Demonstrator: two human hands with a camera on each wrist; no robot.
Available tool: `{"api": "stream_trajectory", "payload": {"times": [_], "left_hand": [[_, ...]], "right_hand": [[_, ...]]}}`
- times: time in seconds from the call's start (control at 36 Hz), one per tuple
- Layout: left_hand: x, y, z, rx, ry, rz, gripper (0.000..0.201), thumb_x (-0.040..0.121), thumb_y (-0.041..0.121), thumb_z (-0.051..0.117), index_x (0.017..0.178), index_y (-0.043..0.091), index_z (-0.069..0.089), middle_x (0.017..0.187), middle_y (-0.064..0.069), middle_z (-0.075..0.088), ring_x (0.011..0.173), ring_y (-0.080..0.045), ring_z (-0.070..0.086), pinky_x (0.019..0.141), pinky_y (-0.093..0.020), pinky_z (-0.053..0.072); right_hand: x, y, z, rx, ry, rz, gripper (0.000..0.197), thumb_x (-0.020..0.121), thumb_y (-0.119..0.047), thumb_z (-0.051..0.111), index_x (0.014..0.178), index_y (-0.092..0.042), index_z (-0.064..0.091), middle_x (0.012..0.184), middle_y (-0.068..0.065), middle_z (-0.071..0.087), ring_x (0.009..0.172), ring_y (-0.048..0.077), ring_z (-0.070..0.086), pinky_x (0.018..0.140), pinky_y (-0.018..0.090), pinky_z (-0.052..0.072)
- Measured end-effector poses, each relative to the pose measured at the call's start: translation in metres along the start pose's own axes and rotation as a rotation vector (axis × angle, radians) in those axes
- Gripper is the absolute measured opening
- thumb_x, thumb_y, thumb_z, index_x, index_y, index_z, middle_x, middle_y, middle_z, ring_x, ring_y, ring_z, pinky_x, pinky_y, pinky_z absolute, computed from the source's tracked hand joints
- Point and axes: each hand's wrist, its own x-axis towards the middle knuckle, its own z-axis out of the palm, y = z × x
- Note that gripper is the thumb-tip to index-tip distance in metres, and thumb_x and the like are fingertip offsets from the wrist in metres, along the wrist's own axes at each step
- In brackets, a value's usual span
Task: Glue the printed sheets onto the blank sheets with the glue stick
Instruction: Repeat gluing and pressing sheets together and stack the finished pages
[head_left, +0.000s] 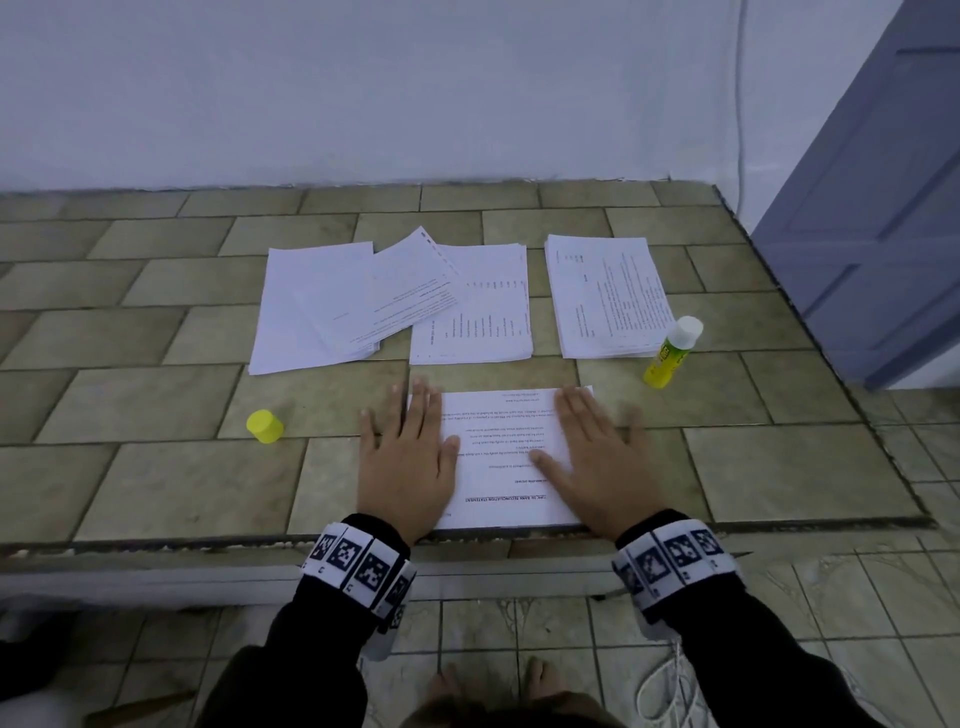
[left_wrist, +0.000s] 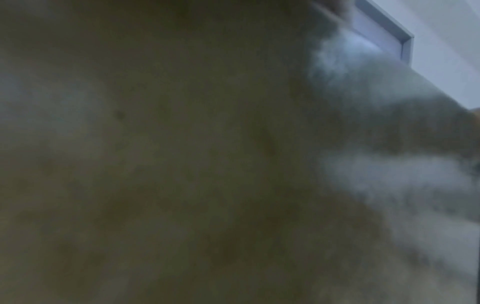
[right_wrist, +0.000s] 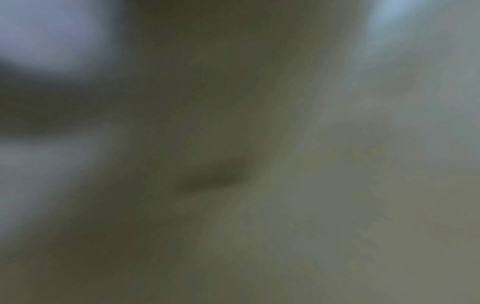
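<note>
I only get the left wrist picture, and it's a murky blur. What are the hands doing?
Observer: Both press flat on a printed white sheet at the tiled counter's near edge; the left hand at its left edge, the right hand at its right.
Operator: Where's the glue?
Observer: The yellow glue stick stands uncapped, far right, touching a printed paper stack.
Operator: And its cap?
Observer: The yellow cap lies left of the left hand, apart from the papers.
</note>
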Motion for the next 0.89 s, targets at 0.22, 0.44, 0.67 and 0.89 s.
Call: {"api": "stream_trajectory", "payload": {"times": [0.22,0.44,0.67,0.89], "left_hand": [[0.0,0.001,-0.003,0.017,-0.051,-0.011,0.077,0.091,0.051,-0.006,0.157,0.015,0.011,0.165,-0.006,0.001,0.152,-0.028,-0.002,0.119,-0.057,0.001],[0.0,0.002,-0.004,0.013,-0.074,-0.006,0.084,0.091,0.058,-0.011,0.157,0.012,0.012,0.165,-0.007,-0.003,0.152,-0.029,-0.003,0.119,-0.058,0.0],[0.0,0.002,-0.005,-0.029,-0.08,-0.011,0.103,0.079,0.067,-0.032,0.157,0.008,0.004,0.165,-0.005,-0.005,0.152,-0.024,-0.006,0.12,-0.057,0.0],[-0.002,-0.001,-0.004,-0.071,-0.019,0.023,0.095,0.088,0.069,-0.019,0.156,0.008,0.005,0.163,-0.005,-0.01,0.152,-0.024,-0.008,0.12,-0.059,0.004]], "right_hand": [[-0.007,0.005,-0.048,0.136,-0.034,0.012,0.077,0.094,-0.061,0.002,0.155,-0.015,0.008,0.163,-0.003,0.005,0.149,0.009,0.002,0.12,0.05,0.002],[0.009,-0.009,-0.085,0.184,-0.046,-0.125,0.03,0.099,-0.015,0.045,0.129,-0.01,0.045,0.127,0.007,0.053,0.117,0.024,0.05,0.092,0.038,0.044],[0.036,-0.005,-0.073,-0.161,-0.114,-0.085,0.028,0.095,-0.009,0.049,0.123,-0.007,0.045,0.124,0.011,0.05,0.11,0.027,0.052,0.087,0.036,0.043],[0.048,0.001,-0.081,-0.039,-0.119,-0.067,0.014,0.097,-0.006,0.041,0.106,-0.007,0.051,0.11,0.01,0.053,0.094,0.024,0.056,0.067,0.029,0.04]]}}
